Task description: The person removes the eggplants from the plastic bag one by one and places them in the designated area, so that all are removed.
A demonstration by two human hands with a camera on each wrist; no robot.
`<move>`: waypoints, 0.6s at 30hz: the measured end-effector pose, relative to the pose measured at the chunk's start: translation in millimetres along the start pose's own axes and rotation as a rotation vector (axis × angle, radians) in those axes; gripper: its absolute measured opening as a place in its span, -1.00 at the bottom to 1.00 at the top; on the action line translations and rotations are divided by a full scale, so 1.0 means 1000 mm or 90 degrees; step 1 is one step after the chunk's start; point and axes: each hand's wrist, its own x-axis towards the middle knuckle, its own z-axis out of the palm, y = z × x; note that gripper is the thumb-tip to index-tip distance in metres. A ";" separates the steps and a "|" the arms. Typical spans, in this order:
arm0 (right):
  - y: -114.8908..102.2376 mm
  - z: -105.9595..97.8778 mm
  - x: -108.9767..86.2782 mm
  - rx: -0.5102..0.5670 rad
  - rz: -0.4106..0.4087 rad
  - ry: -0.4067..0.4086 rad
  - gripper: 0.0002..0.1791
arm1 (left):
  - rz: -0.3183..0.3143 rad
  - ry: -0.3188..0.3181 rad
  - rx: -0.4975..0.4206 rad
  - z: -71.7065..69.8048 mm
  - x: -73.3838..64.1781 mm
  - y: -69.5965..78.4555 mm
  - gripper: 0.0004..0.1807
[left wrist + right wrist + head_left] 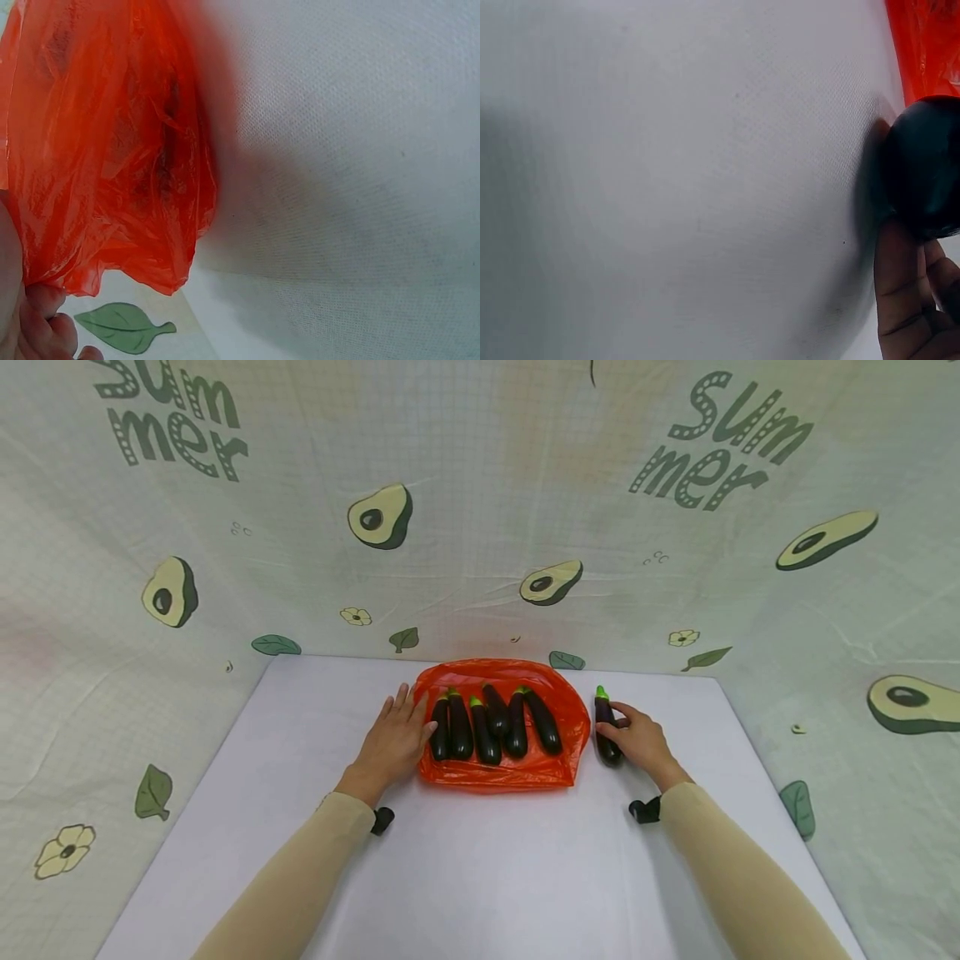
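In the head view, a red plastic bag (551, 774) lies spread open with several dark eggplants (486, 739) side by side on it. My left hand (393, 739) rests at the bag's left edge, fingers extended and thumb over the rim. The left wrist view has the crinkled bag (112, 150) close up, with fingertips (49, 322) below it. Just right of the bag, my right hand (637, 739) holds a single eggplant (609, 753) by its side, its green stem end pointing away. The right wrist view shows this eggplant's rounded dark end (926, 165) against my fingers (900, 300).
A white table (495, 877) lies beneath everything. A pale cloth (465, 443) printed with avocados, leaves and lettering rises behind and along both sides. Each wrist carries a small black device, one (382, 820) on the left and another (645, 811) on the right.
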 end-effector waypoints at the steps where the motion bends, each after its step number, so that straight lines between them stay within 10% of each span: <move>1: 0.000 0.000 0.000 0.000 -0.001 0.001 -0.16 | -0.002 -0.001 -0.001 0.000 0.000 0.000 -0.23; 18: -0.003 0.002 0.000 0.006 0.024 -0.007 -0.14 | 0.010 0.007 -0.012 0.000 0.000 0.000 -0.23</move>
